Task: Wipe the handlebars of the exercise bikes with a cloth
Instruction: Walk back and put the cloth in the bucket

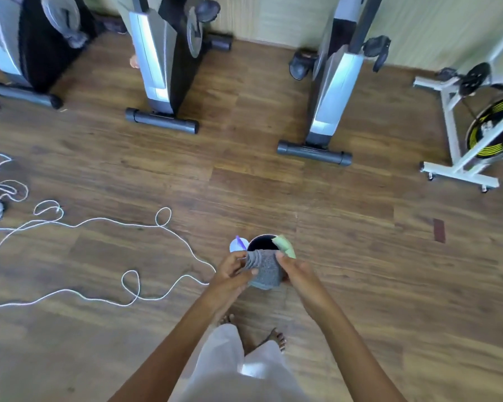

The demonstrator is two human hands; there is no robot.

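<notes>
Both hands hold a grey cloth (263, 269) up in front of the person, above the wooden floor (273, 184). The left hand (231, 272) pinches the cloth's bunched left edge between thumb and curled fingers; the right hand (295, 271) grips its right side, fingers curled over the top. The cloth hangs directly over a dark round bucket (259, 242) standing on the floor, partly hiding it. A pale green cloth (285, 246) is draped over the bucket's right rim, and a small white round object (238, 245) with a purple streak (what it is cannot be told) sits touching the bucket's left side. Silver-and-black exercise bikes (160, 68) stand in a row along the floor's far edge by the wall, with a white bike (462, 146) at the far right corner. A white cord (99, 220) loops across the left of the floor.
</notes>
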